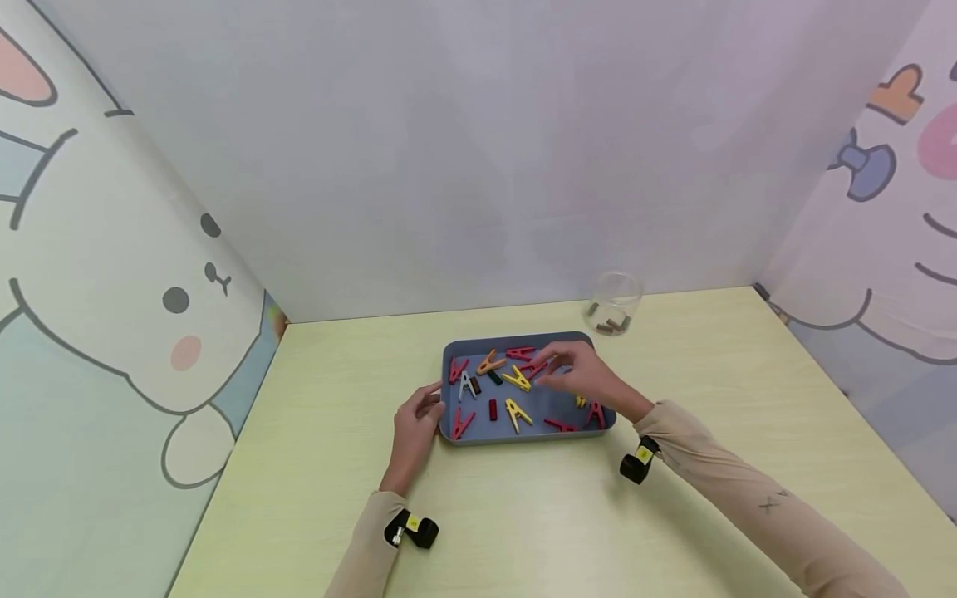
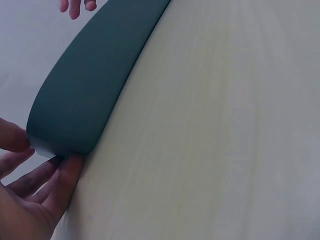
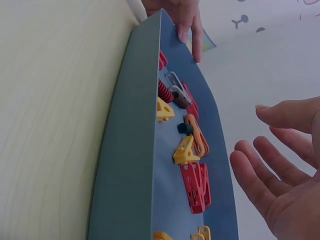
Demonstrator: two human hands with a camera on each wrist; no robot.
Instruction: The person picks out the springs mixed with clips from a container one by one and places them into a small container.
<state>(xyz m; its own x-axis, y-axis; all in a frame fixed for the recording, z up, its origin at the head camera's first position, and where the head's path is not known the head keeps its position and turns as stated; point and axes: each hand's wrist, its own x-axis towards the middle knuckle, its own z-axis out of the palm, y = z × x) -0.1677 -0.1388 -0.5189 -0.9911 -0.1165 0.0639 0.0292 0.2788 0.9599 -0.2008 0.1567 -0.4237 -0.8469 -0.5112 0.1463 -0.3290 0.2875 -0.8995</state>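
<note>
**Right hand free over a cluttered tray, left on the tray's end: snag and tip risks**

Left hand [image 1: 414, 428]: fingers bent around the left end of the blue-grey tray [image 1: 549, 402], by its near corner. Looks like a light hold; can't tell how hard I'm gripping. Right hand [image 1: 579, 370]: nothing in it. Fingers loose and apart over the tray's right half, nearest a yellow clip [image 1: 517, 379] and a red clip [image 1: 534, 366].

Tray sits flat on the table [image 1: 336, 374]. Clips lie scattered inside at mixed angles: red, yellow, an orange one [image 1: 489, 363] and a grey one [image 1: 467, 384]. Small ribbed cylinders lie between them, e.g. a red cylinder [image 1: 493, 409]. A clear jar [image 1: 616, 291] with small pieces at its bottom stands behind the tray's far right corner.

Failure modes, my judgement:
- Double pick: yellow and red are close together, so a wide pinch could drag both.
- Rolling: cylinders look round; a brushed one could slip under a clip.
- Tray shift: a weak left hold plus a right-side nudge would slide it. Pressing on the rim could tip it.
- Blind spot: right hand covers the far right part; can't tell what's under it.
- Snag: right wrist camera [image 1: 637, 465] is near the near right corner; dropping the wrist could clip the rim.
</note>
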